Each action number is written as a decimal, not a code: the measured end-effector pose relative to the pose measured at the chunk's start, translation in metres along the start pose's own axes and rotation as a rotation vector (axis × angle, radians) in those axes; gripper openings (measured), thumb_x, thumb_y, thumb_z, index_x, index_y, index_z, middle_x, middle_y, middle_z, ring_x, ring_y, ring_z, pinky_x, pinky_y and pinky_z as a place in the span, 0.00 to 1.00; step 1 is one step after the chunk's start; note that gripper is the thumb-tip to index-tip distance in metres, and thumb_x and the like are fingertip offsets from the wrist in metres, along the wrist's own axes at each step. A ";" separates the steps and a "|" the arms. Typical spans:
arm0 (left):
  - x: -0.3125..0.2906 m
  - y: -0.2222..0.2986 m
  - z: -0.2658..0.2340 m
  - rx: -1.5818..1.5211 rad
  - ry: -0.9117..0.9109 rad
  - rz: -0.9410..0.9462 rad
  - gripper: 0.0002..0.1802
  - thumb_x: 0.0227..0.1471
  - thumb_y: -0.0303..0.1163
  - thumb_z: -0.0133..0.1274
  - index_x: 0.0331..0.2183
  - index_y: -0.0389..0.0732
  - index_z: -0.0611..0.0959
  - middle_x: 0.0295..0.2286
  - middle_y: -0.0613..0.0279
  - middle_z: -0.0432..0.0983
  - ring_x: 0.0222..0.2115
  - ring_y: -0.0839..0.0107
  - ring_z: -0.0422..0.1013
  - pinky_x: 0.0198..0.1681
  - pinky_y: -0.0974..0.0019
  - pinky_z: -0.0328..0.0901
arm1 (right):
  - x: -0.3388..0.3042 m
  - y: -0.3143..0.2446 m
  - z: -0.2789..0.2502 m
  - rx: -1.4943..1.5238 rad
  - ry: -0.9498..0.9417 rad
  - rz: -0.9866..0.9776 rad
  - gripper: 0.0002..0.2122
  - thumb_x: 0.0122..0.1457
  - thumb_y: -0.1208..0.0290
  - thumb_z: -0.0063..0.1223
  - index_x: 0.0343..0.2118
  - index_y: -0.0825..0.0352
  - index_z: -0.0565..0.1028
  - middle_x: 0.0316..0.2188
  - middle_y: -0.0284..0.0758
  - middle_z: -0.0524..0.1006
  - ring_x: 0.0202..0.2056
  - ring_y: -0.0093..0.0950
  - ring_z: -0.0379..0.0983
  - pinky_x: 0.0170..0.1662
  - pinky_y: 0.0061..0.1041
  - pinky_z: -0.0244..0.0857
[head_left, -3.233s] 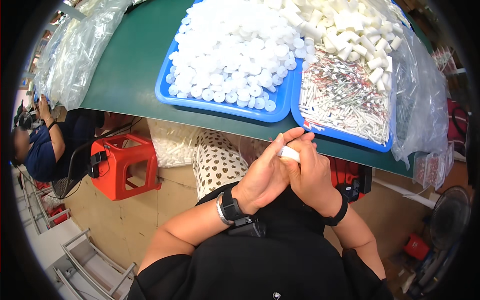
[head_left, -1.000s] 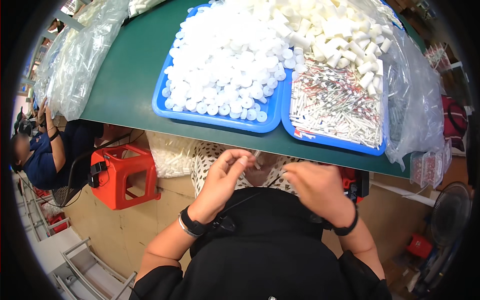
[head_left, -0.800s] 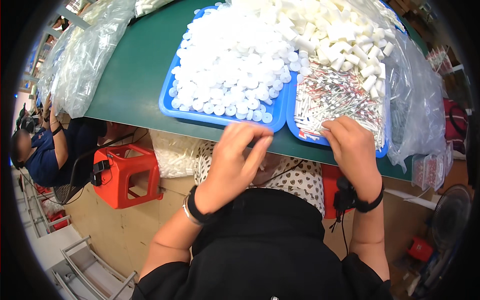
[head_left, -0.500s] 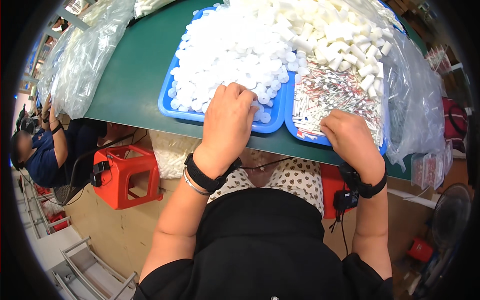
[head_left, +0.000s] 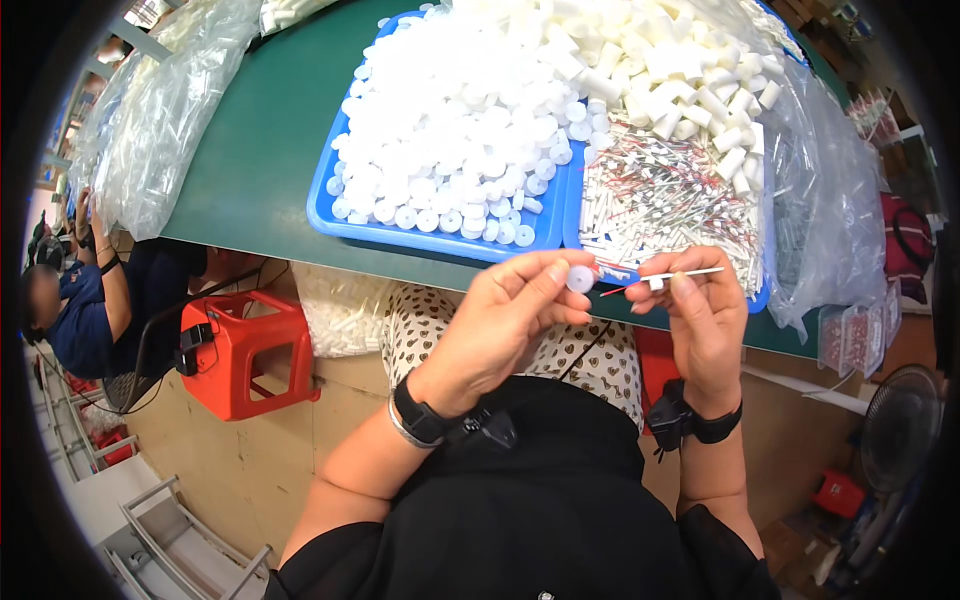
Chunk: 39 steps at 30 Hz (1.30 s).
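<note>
My left hand [head_left: 512, 318] pinches a translucent white round cap [head_left: 580, 279] with a hole at its middle, between thumb and fingertips. Facing it, my right hand [head_left: 703, 325] holds a thin white stick-like piece [head_left: 697, 272] with a red wire end and a small white block on it. The red end points toward the cap, with a small gap between them. Both hands are over the table's front edge. Behind my left hand is a blue tray [head_left: 345, 228] heaped with the same caps. A second blue tray [head_left: 762, 300], with many thin wired pieces, lies behind my right hand.
White foam cylinders [head_left: 690, 95] are piled behind the trays on the green table [head_left: 235, 180]. Clear plastic bags lie at the left [head_left: 170, 130] and right [head_left: 825, 200]. A red stool [head_left: 250, 355] and another person [head_left: 85, 310] are at the left; a fan [head_left: 900, 425] stands right.
Both hands have come out of the trays toward each other at the table edge. The left now holds a cap, and the right a thin wired piece.
</note>
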<state>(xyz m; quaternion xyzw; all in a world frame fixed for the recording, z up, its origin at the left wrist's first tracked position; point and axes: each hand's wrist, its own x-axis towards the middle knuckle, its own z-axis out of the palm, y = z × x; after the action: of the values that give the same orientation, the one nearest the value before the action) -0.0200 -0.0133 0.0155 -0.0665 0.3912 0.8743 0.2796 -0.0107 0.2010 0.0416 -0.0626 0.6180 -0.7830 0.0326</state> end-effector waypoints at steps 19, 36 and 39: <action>-0.003 -0.018 0.000 -0.228 0.004 -0.056 0.15 0.61 0.32 0.51 0.46 0.33 0.75 0.36 0.62 0.77 0.35 0.77 0.76 0.42 0.73 0.73 | -0.006 0.014 0.017 -0.677 -0.076 -0.420 0.05 0.57 0.84 0.53 0.36 0.71 0.72 0.36 0.41 0.80 0.35 0.29 0.79 0.39 0.25 0.73; -0.003 -0.029 -0.003 -0.263 0.004 -0.090 0.17 0.59 0.31 0.54 0.48 0.34 0.77 0.33 0.63 0.78 0.30 0.78 0.73 0.35 0.76 0.69 | -0.007 0.013 0.017 -1.197 -0.229 -0.453 0.06 0.55 0.77 0.59 0.35 0.70 0.76 0.22 0.39 0.76 0.20 0.33 0.73 0.23 0.26 0.64; -0.003 -0.039 -0.003 -0.243 -0.024 -0.074 0.17 0.59 0.34 0.54 0.47 0.36 0.78 0.30 0.66 0.76 0.30 0.78 0.71 0.34 0.74 0.67 | -0.010 0.021 0.022 -0.849 -0.139 -0.136 0.04 0.59 0.76 0.56 0.33 0.71 0.76 0.19 0.37 0.75 0.16 0.28 0.71 0.20 0.23 0.63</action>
<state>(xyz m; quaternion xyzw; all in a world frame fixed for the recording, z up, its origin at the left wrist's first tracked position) 0.0036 0.0040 -0.0109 -0.1039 0.2763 0.9051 0.3060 0.0022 0.1760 0.0261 -0.1639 0.8758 -0.4539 -0.0062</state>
